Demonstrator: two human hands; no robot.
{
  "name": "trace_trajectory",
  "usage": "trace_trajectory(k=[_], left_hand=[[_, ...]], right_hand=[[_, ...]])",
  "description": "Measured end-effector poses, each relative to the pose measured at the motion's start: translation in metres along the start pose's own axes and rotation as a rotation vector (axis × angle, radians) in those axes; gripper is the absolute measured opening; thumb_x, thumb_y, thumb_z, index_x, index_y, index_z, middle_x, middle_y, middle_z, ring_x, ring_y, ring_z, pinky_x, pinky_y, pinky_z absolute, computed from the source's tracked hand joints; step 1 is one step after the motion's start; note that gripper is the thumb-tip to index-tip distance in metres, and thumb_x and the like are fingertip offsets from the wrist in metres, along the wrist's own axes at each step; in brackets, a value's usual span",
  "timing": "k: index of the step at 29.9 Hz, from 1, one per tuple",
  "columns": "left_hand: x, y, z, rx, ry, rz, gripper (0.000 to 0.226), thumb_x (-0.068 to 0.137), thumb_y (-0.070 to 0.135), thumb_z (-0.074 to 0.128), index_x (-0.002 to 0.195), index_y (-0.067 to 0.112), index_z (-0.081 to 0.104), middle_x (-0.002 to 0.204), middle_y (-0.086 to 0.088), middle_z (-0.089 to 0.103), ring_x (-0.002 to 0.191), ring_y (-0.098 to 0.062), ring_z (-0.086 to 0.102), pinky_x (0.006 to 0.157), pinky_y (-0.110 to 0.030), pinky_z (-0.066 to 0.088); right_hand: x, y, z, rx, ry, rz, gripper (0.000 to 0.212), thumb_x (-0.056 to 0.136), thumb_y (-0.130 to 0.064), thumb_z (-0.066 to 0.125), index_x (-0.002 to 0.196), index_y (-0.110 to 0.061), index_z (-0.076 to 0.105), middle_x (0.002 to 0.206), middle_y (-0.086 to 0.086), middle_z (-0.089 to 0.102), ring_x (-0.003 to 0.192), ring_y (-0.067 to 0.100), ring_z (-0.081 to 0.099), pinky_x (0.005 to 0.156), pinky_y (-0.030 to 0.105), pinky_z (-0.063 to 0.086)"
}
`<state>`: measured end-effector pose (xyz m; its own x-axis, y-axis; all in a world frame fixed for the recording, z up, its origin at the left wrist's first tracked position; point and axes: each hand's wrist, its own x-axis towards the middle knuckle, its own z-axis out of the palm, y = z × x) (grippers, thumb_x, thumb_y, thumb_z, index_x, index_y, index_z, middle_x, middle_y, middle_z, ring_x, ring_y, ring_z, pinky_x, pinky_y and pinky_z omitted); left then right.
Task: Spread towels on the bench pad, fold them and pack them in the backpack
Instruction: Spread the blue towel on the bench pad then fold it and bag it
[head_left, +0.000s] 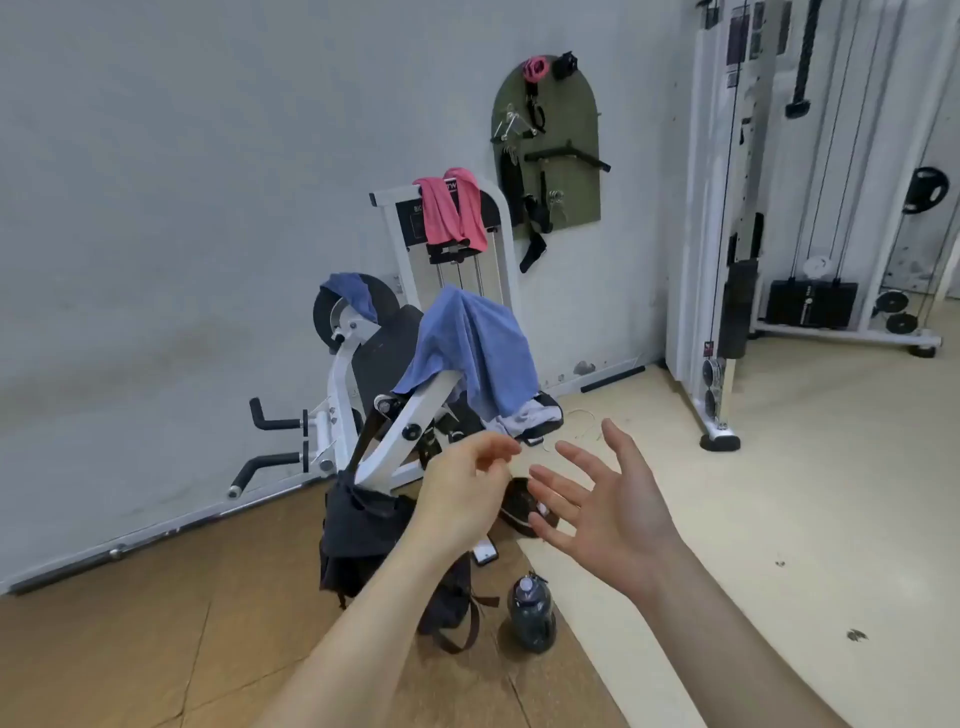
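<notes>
Above the backpack (358, 525), the left hand (462, 493) hangs loosely curled and the right hand (608, 499) spreads flat, both empty.

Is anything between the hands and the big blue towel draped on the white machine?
Nothing visible: the left hand and right hand are open, empty, facing the big blue towel draped over the white metal arm.

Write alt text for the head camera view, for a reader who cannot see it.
A person's left hand and right hand, both empty, reach toward a white gym machine draped with a large blue towel, a smaller blue towel and a pink towel. A dark backpack and a water bottle sit on the floor at its foot.
</notes>
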<state>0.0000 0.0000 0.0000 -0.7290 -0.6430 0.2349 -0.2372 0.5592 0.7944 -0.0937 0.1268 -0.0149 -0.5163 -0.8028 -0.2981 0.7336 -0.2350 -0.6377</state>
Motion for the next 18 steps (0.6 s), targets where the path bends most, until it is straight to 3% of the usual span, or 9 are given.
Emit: trace_trajectory(k=[5, 8, 10, 13, 15, 18], left_hand=[[0.141, -0.052, -0.02, 0.267, 0.069, 0.13, 0.039, 0.092, 0.008, 0.05, 0.126, 0.024, 0.061, 0.122, 0.007, 0.063, 0.114, -0.012, 0.057, 0.097, -0.034, 0.049], [0.225, -0.102, -0.025, 0.521, 0.033, 0.191, 0.054, 0.087, 0.007, 0.056, 0.136, 0.028, 0.048, 0.133, 0.008, 0.052, 0.123, -0.021, 0.045, 0.09, -0.034, 0.048], [0.271, -0.131, -0.025, 0.666, 0.039, 0.134, 0.07, 0.084, 0.009, 0.062, 0.145, 0.029, 0.033, 0.141, 0.007, 0.042, 0.128, -0.023, 0.038, 0.089, -0.035, 0.047], [0.315, -0.166, -0.024, 0.789, 0.118, -0.056, 0.082, 0.085, 0.025, 0.068, 0.151, 0.027, 0.018, 0.149, 0.004, 0.037, 0.133, -0.022, 0.038, 0.099, -0.041, 0.041], [0.336, -0.187, -0.02, 0.789, 0.171, -0.157, 0.079, 0.086, 0.036, 0.066, 0.15, 0.025, 0.02, 0.147, 0.003, 0.042, 0.133, -0.021, 0.04, 0.103, -0.043, 0.038], [0.356, -0.201, -0.017, 0.808, 0.24, -0.189, 0.062, 0.089, 0.04, 0.06, 0.143, 0.025, 0.033, 0.135, 0.005, 0.053, 0.127, -0.019, 0.047, 0.104, -0.042, 0.037]], right_hand=[[0.126, -0.029, 0.038, -0.188, 0.022, 0.036, 0.057, 0.085, -0.061, 0.057, 0.129, -0.024, 0.055, 0.132, 0.015, 0.055, 0.121, 0.028, 0.054, 0.101, 0.053, 0.044], [0.209, -0.046, 0.065, -0.255, 0.071, 0.094, 0.06, 0.085, -0.059, 0.059, 0.134, -0.025, 0.049, 0.132, 0.015, 0.054, 0.118, 0.029, 0.057, 0.096, 0.051, 0.048], [0.259, -0.055, 0.08, -0.304, 0.094, 0.117, 0.058, 0.087, -0.054, 0.061, 0.135, -0.024, 0.046, 0.13, 0.015, 0.054, 0.116, 0.028, 0.057, 0.091, 0.048, 0.049], [0.323, -0.06, 0.095, -0.34, 0.115, 0.135, 0.05, 0.087, -0.038, 0.067, 0.131, -0.023, 0.047, 0.133, 0.013, 0.051, 0.117, 0.027, 0.054, 0.095, 0.047, 0.05], [0.36, -0.059, 0.099, -0.434, 0.119, 0.089, 0.058, 0.085, -0.027, 0.071, 0.135, -0.023, 0.042, 0.137, 0.006, 0.045, 0.11, 0.021, 0.052, 0.092, 0.044, 0.053], [0.406, -0.052, 0.097, -0.795, 0.177, -0.044, 0.056, 0.082, -0.017, 0.071, 0.126, -0.024, 0.037, 0.116, -0.001, 0.048, 0.09, 0.011, 0.052, 0.074, 0.03, 0.05]])
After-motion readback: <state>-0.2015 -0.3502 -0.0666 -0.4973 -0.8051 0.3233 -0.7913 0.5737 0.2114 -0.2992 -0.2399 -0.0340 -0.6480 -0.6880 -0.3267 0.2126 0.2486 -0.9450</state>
